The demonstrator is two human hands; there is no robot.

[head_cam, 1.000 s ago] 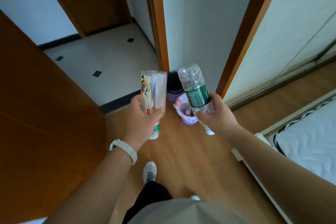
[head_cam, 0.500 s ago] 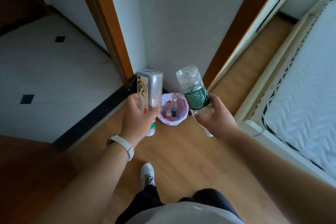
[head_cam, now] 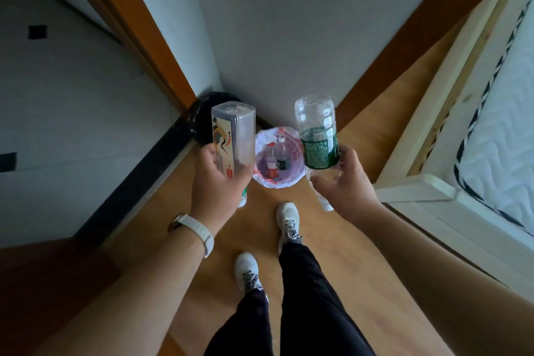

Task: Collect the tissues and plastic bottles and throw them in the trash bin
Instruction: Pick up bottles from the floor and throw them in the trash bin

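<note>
- A wooden floor (head_cam: 179, 199) meets a grey wall, with a bed (head_cam: 491, 136) at right.
- A small trash bin (head_cam: 278, 182), white-lined, stands between both hands, with bottles inside.
- The left hand (head_cam: 213, 191) grips a square clear bottle (head_cam: 234, 139).
- The right hand (head_cam: 344, 185) grips a green-labelled bottle (head_cam: 316, 136), cap downward.

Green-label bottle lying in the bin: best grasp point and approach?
Judging from above: the green-label bottle stands neck-up in the lined trash bin, beside a red-label bottle. Pinch its neck under the cap, coming straight down; the bin wall blocks side approaches.
</note>
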